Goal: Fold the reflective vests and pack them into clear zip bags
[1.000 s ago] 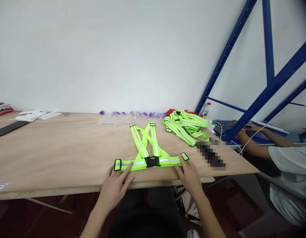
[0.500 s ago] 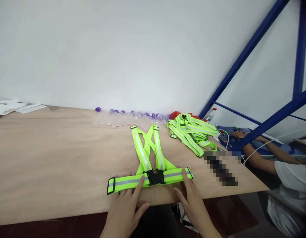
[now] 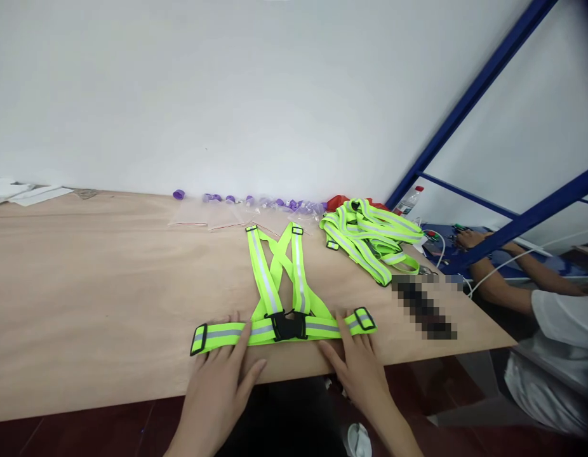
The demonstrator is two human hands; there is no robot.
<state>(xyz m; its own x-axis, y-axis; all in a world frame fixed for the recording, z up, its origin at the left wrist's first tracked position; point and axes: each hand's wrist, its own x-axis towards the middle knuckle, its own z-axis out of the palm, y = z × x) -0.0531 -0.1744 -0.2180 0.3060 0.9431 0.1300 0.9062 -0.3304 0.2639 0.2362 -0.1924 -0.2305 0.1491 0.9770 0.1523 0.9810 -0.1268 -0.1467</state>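
A lime-yellow reflective vest (image 3: 270, 279) made of elastic straps lies on the table, its shoulder straps crossing away from me. Its waist belt runs across the near side, joined at the middle by a black buckle (image 3: 289, 325). My left hand (image 3: 218, 371) lies open at the belt's left part, the index finger on top and the other fingers passing beneath the strap. At the right part, my right hand (image 3: 355, 358) is also open, its index finger on the belt and its other fingers partly hidden under it. Black slider buckles sit at both belt ends.
More reflective straps (image 3: 370, 238) lie heaped at the right beside red material (image 3: 336, 202). Clear plastic bags (image 3: 193, 212) and several purple rings (image 3: 178, 194) line the wall. White sheets (image 3: 41, 194) lie far left. A bottle (image 3: 409, 200), blue frame (image 3: 446, 133) and co-worker's arm (image 3: 498, 292) are right.
The belt's right end now spreads out flatter, with its slider turned outward. My right hand's fingers have slid under the strap there. The view has shifted slightly.
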